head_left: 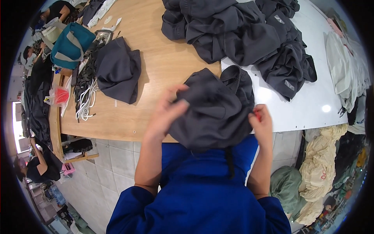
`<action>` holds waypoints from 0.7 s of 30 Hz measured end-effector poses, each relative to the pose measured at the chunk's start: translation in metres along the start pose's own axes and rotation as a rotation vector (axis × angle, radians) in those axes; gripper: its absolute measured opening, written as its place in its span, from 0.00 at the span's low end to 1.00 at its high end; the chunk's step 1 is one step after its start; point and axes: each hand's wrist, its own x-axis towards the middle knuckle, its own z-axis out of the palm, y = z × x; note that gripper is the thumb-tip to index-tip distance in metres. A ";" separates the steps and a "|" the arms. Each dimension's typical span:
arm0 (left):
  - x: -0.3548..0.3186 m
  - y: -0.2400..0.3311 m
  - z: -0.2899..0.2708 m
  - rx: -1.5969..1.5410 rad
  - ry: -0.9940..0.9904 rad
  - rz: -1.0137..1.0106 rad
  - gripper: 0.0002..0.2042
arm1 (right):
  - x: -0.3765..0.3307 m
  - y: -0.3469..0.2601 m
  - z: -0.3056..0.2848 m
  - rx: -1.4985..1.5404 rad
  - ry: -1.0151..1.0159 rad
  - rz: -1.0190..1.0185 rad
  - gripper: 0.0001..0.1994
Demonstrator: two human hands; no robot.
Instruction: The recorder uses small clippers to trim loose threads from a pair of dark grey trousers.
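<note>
A dark grey cloth garment (pixel 218 113) lies bunched at the table's front edge and hangs slightly over it, a dark cord dangling below. At its left side is my left hand (pixel 165 113), blurred by motion, thumb and fingers apart at the cloth. My right hand (pixel 261 124) is closed at the garment's right edge. Between its fingers shows a small red object (pixel 257 114), mostly hidden, whose kind I cannot make out. Whether those fingers also pinch the cloth is unclear.
Several dark grey garments are heaped (pixel 233 35) at the back right. Another dark garment (pixel 119 70) lies left, beside white cords (pixel 87 103) and a teal bag (pixel 72 45). Cream cloth (pixel 319 167) is piled right of the table. Other people (pixel 37 162) are at the left.
</note>
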 end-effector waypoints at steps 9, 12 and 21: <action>0.003 0.017 -0.052 -0.435 0.550 0.349 0.25 | 0.020 -0.053 -0.019 0.707 -0.161 0.158 0.11; -0.003 -0.005 -0.057 -0.228 0.680 0.315 0.24 | 0.014 -0.042 -0.006 0.589 -0.193 0.218 0.12; -0.025 -0.071 -0.032 1.103 0.540 0.280 0.34 | -0.004 -0.023 0.043 -0.153 -0.676 0.103 0.11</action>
